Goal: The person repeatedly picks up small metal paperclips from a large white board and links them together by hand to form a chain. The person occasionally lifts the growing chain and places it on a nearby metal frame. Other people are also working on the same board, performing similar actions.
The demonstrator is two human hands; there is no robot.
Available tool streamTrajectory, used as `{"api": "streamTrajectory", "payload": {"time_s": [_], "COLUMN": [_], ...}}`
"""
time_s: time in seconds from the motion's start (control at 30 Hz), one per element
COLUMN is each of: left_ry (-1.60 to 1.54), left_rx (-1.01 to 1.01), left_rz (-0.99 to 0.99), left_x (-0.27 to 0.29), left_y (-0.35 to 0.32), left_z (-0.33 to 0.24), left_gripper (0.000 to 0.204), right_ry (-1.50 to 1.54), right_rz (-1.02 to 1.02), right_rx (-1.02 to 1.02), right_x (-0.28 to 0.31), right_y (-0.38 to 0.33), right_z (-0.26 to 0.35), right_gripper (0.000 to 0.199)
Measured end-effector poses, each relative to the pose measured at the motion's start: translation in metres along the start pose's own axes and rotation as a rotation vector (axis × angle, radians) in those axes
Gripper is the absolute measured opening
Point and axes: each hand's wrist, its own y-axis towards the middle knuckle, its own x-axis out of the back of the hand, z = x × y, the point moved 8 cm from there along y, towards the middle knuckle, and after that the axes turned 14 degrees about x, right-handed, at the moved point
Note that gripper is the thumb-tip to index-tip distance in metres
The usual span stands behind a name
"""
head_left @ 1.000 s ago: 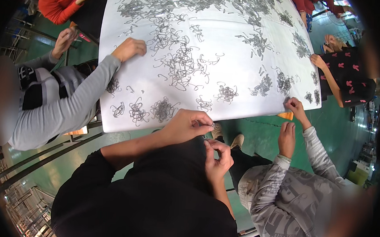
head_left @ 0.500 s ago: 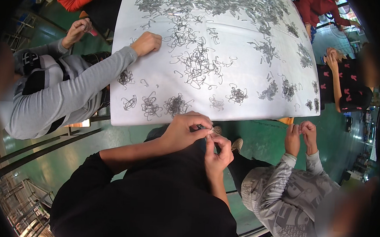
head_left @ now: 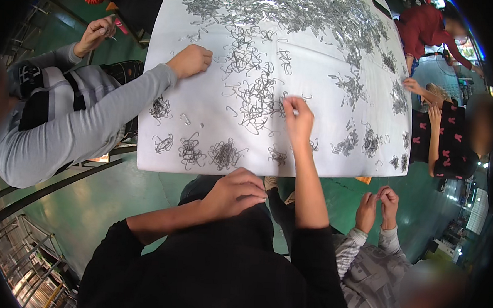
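Near the middle of the white table (head_left: 204, 104), the person's right hand (head_left: 298, 120) is stretched out over a tangle of bent metal wire clips (head_left: 256, 101). Its fingertips are pinched together at a small pale piece right at the edge of that tangle; what exactly is caught between them is too small to make out. The left hand (head_left: 234, 193) hangs back below the near edge of the table, loosely curled above the person's dark lap, and I cannot tell whether it holds anything.

Along the near edge lie several small separate clumps of the same wire (head_left: 224, 153), well apart from each other. Toward the far edge the wire pieces thicken into a broad dense spread (head_left: 309, 12) that reaches the far right corner.

At the left edge, a co-worker in a grey sleeve (head_left: 92, 123) reaches in, a closed hand (head_left: 191, 61) resting on the tabletop near loose clips. Just off the near right corner another co-worker in a patterned grey top holds both hands (head_left: 377, 208) together in the air, fingers working at something tiny. Beyond the right edge, a further person's hand (head_left: 413, 84) touches the table rim.
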Motion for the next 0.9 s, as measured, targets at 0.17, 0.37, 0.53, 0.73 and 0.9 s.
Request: {"api": "streamTrajectory", "payload": {"time_s": [0.17, 0.37, 0.53, 0.73, 0.9], "left_ry": [-0.018, -0.032, -0.008, -0.014, -0.011], "left_rx": [0.017, 0.087, 0.087, 0.061, 0.007], "left_rz": [-0.028, -0.085, -0.081, -0.051, 0.024], "left_x": [-0.003, -0.003, -0.004, -0.008, -0.017], "left_y": [0.004, 0.008, 0.006, 0.002, -0.002], "left_z": [-0.002, -0.001, -0.002, -0.003, -0.006], "left_gripper": [0.019, 0.016, 0.016, 0.014, 0.011], "right_ry": [-0.242, -0.499, -0.511, 0.345, 0.623], "right_rz": [0.242, 0.456, 0.367, 0.036, -0.246], "right_rx": [-0.208, -0.182, -0.081, -0.304, -0.464], "right_x": [-0.07, -0.11, -0.105, -0.019, 0.073], "right_y": [0.085, 0.105, 0.106, 0.047, -0.054], "right_z": [-0.068, -0.086, -0.081, -0.033, 0.059], "right_gripper": [0.011, 0.009, 0.015, 0.022, 0.027]}}
